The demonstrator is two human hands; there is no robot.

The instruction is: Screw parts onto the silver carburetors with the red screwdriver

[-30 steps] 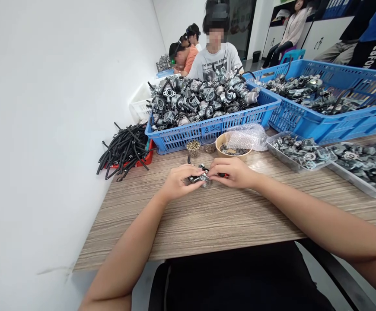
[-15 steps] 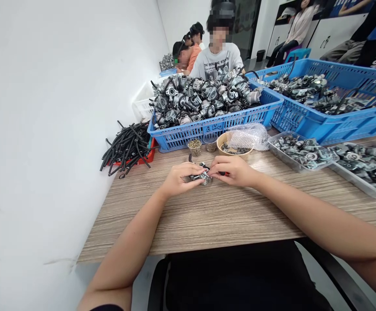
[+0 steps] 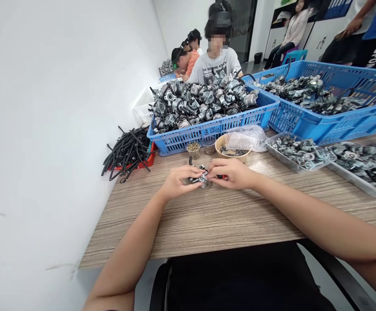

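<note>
A small grey metal part with a short black hose (image 3: 200, 177) is on the wooden table (image 3: 214, 216), near its middle, between the two hands of the person. The left hand (image 3: 176, 180) holds this part from the left side; its fingers (image 3: 191, 172) are curled and closed on the metal body. The right hand (image 3: 231, 172) comes from the right side, and its fingertips (image 3: 211, 176) are pressed together on the part, touching it. Under the right hand a tool with a red and black handle (image 3: 222, 176) is visible a little; I cannot tell if the hand grips it or only covers it.

Just behind the hands stand two small clear cups with little brass pieces (image 3: 193, 149), and beside them a round beige bowl with dark small parts (image 3: 230, 147). A piece of clear bubble wrap (image 3: 246, 137) lies partly over this bowl. Behind the cups is a blue plastic basket (image 3: 207, 128), heaped with grey metal assemblies and black hoses. To the left of it a bundle of black rubber hoses (image 3: 126, 149) lies on a red tray at the table edge, near the white wall. On the right side are clear plastic trays with metal parts (image 3: 300, 151) and a second, larger blue basket (image 3: 333, 121). A person in a grey printed T-shirt (image 3: 215, 65) sits behind the baskets.
</note>
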